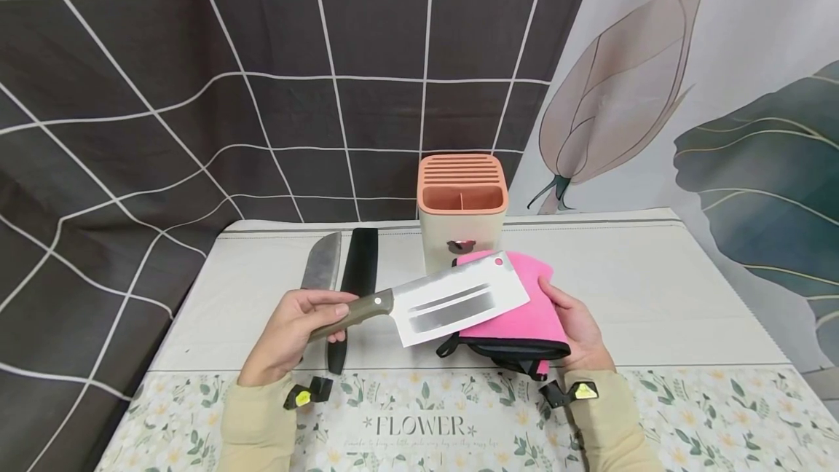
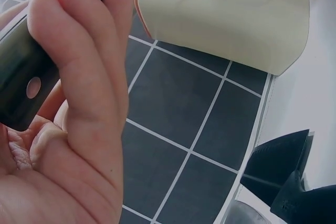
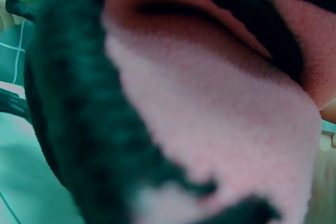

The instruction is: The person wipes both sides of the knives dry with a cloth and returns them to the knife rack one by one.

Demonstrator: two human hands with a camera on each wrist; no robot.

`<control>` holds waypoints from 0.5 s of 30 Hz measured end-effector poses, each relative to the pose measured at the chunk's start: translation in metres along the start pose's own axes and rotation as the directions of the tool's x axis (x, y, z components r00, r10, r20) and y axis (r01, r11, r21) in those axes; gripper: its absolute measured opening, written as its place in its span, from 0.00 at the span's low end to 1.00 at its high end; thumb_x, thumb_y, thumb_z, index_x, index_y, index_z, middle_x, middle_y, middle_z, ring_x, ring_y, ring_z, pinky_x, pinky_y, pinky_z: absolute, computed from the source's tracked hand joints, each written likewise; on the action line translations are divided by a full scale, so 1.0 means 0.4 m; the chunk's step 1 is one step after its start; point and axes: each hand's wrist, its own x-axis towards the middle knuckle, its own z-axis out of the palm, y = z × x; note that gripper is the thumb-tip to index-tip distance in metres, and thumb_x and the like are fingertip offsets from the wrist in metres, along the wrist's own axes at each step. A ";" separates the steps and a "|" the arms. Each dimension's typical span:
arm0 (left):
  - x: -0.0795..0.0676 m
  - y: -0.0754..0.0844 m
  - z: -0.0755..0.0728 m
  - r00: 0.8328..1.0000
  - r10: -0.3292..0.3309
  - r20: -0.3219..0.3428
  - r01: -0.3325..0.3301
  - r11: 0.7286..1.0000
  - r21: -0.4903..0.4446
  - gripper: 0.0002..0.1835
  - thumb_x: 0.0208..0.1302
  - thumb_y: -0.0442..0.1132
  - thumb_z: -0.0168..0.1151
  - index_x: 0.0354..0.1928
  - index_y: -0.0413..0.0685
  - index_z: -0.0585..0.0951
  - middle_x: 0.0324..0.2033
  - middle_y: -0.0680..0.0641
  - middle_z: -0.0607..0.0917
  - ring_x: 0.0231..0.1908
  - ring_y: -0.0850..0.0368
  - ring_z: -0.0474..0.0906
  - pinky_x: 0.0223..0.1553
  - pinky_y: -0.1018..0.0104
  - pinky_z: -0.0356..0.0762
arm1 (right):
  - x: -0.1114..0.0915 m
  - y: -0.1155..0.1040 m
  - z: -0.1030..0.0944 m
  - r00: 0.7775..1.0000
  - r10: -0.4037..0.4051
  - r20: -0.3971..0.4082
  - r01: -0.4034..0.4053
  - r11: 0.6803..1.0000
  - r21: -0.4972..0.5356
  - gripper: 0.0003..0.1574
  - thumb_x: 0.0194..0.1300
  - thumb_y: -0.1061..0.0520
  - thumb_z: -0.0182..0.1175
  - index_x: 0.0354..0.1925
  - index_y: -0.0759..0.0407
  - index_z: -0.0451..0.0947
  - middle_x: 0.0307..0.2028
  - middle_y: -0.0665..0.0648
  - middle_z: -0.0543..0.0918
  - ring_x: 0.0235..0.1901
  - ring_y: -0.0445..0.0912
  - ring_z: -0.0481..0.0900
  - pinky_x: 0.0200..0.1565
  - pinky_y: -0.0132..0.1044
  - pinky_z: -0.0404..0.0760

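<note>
Cleaver (image 1: pixel 452 307) raised mid-frame; both hands engaged.
The left hand (image 1: pixel 288 328) closes thumb and fingers on the handle, apparently to stay off the edge; the right hand (image 1: pixel 580 330) grips the right side of a pink cloth (image 1: pixel 536 312), some fingers hidden, presumably backing the blade. The blade overlaps the cloth, contact unconfirmed, below the knife holder (image 1: pixel 462 230) at upper centre. Long axis slants gently, handle lower left, blade end upper right, cutting edge downward.

Gridded curtain (image 1: pixel 380 42), leaf-print curtain (image 1: pixel 629 93), floral tablecloth (image 1: pixel 406 393)
</note>
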 end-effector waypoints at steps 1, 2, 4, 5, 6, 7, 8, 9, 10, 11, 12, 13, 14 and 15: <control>0.000 0.001 0.000 1.000 -0.005 -0.005 0.005 1.000 -0.002 0.19 0.68 0.30 0.62 0.52 0.16 0.76 0.34 0.44 0.89 0.23 0.59 0.82 0.29 0.68 0.83 | -0.003 -0.003 -0.001 1.000 -0.008 0.003 0.008 1.000 0.000 0.36 0.83 0.48 0.26 0.57 0.69 0.76 0.56 0.66 0.82 0.59 0.54 0.79 0.63 0.48 0.74; 0.001 0.001 0.000 1.000 -0.009 -0.009 0.009 1.000 -0.003 0.19 0.68 0.30 0.62 0.52 0.16 0.76 0.34 0.43 0.89 0.23 0.59 0.82 0.29 0.68 0.83 | -0.005 -0.006 -0.001 1.000 -0.017 -0.002 0.017 1.000 -0.002 0.36 0.83 0.49 0.27 0.56 0.69 0.76 0.56 0.66 0.82 0.59 0.54 0.79 0.62 0.47 0.75; 0.001 0.002 0.001 1.000 -0.016 -0.015 0.016 1.000 -0.003 0.19 0.68 0.30 0.62 0.52 0.17 0.77 0.35 0.43 0.89 0.24 0.59 0.83 0.29 0.69 0.83 | -0.011 -0.012 -0.001 0.999 -0.036 -0.023 0.035 0.999 -0.008 0.35 0.83 0.49 0.28 0.55 0.69 0.77 0.55 0.65 0.83 0.58 0.54 0.80 0.61 0.47 0.76; 0.002 0.003 0.001 1.000 -0.017 -0.019 0.017 1.000 -0.003 0.19 0.68 0.30 0.62 0.52 0.17 0.77 0.35 0.42 0.89 0.24 0.58 0.83 0.29 0.69 0.83 | -0.013 -0.014 -0.001 0.998 -0.044 -0.040 0.044 0.999 -0.015 0.34 0.83 0.49 0.29 0.54 0.69 0.77 0.54 0.65 0.83 0.57 0.54 0.80 0.60 0.47 0.77; 0.002 0.003 0.001 1.000 -0.018 -0.023 0.018 1.000 -0.003 0.19 0.68 0.30 0.62 0.52 0.17 0.77 0.35 0.42 0.89 0.25 0.58 0.84 0.30 0.68 0.83 | -0.015 -0.016 -0.001 0.997 -0.052 -0.057 0.051 0.998 -0.024 0.34 0.83 0.49 0.29 0.53 0.68 0.78 0.54 0.64 0.83 0.56 0.53 0.81 0.59 0.46 0.78; 0.002 0.003 0.002 1.000 -0.018 -0.026 0.018 1.000 -0.004 0.19 0.68 0.30 0.62 0.52 0.16 0.76 0.36 0.42 0.89 0.26 0.57 0.85 0.31 0.68 0.84 | -0.017 -0.018 0.000 0.996 -0.058 -0.073 0.056 0.998 -0.029 0.33 0.83 0.49 0.30 0.53 0.68 0.78 0.53 0.64 0.84 0.55 0.53 0.82 0.58 0.46 0.79; 0.002 0.003 0.002 0.999 -0.018 -0.029 0.017 1.000 -0.005 0.19 0.68 0.30 0.62 0.52 0.16 0.76 0.36 0.42 0.89 0.27 0.56 0.86 0.32 0.67 0.84 | -0.019 -0.020 0.001 0.995 -0.060 -0.084 0.058 0.998 -0.033 0.33 0.83 0.49 0.31 0.52 0.68 0.78 0.52 0.64 0.84 0.55 0.53 0.82 0.57 0.46 0.79; 0.002 0.003 0.002 0.999 -0.018 -0.033 0.017 1.000 -0.008 0.19 0.68 0.30 0.62 0.52 0.16 0.76 0.37 0.42 0.89 0.28 0.55 0.87 0.34 0.66 0.85 | -0.020 -0.022 0.001 0.994 -0.061 -0.089 0.058 0.998 -0.032 0.33 0.83 0.49 0.31 0.51 0.68 0.78 0.52 0.64 0.84 0.54 0.53 0.82 0.57 0.46 0.79; 0.002 0.003 0.002 0.999 -0.017 -0.038 0.017 1.000 -0.012 0.19 0.68 0.30 0.62 0.52 0.16 0.76 0.37 0.41 0.89 0.30 0.54 0.88 0.35 0.65 0.85 | -0.021 -0.024 0.001 0.994 -0.059 -0.090 0.056 0.998 -0.030 0.33 0.83 0.49 0.31 0.51 0.68 0.78 0.52 0.64 0.84 0.54 0.53 0.82 0.57 0.46 0.80; 0.002 0.003 0.002 0.999 -0.016 -0.041 0.015 1.000 -0.016 0.19 0.68 0.30 0.62 0.52 0.15 0.76 0.37 0.41 0.89 0.31 0.53 0.88 0.37 0.64 0.86 | -0.022 -0.025 0.001 0.995 -0.055 -0.086 0.053 0.998 -0.028 0.33 0.83 0.49 0.30 0.51 0.68 0.78 0.52 0.64 0.85 0.54 0.54 0.83 0.57 0.46 0.80; 0.002 0.003 0.002 0.999 -0.017 -0.045 0.016 1.000 -0.023 0.19 0.68 0.30 0.62 0.52 0.15 0.75 0.38 0.41 0.89 0.32 0.52 0.88 0.38 0.64 0.86 | -0.023 -0.026 0.000 0.995 -0.051 -0.080 0.050 0.998 -0.024 0.34 0.83 0.49 0.30 0.51 0.68 0.78 0.51 0.64 0.85 0.54 0.54 0.83 0.56 0.46 0.80; 0.002 0.004 0.002 0.999 -0.018 -0.050 0.017 0.999 -0.031 0.20 0.69 0.30 0.62 0.52 0.15 0.75 0.38 0.41 0.89 0.33 0.52 0.89 0.39 0.63 0.86 | -0.023 -0.028 0.000 0.996 -0.048 -0.072 0.047 0.999 -0.016 0.34 0.83 0.49 0.29 0.51 0.69 0.78 0.51 0.65 0.85 0.54 0.54 0.83 0.56 0.46 0.80; 0.002 0.004 0.003 0.998 -0.020 -0.057 0.018 0.999 -0.039 0.19 0.69 0.30 0.62 0.52 0.15 0.75 0.38 0.41 0.89 0.34 0.52 0.89 0.40 0.63 0.86 | -0.024 -0.029 -0.001 0.997 -0.045 -0.065 0.044 0.999 -0.016 0.35 0.83 0.48 0.29 0.51 0.69 0.78 0.51 0.65 0.85 0.54 0.54 0.83 0.56 0.46 0.80; 0.002 0.004 0.003 0.998 -0.023 -0.065 0.020 0.999 -0.050 0.19 0.69 0.30 0.62 0.52 0.15 0.75 0.39 0.41 0.89 0.34 0.52 0.89 0.41 0.62 0.85 | -0.024 -0.029 -0.002 0.997 -0.041 -0.061 0.040 0.999 -0.014 0.35 0.83 0.48 0.29 0.50 0.69 0.78 0.51 0.65 0.85 0.53 0.54 0.83 0.56 0.46 0.80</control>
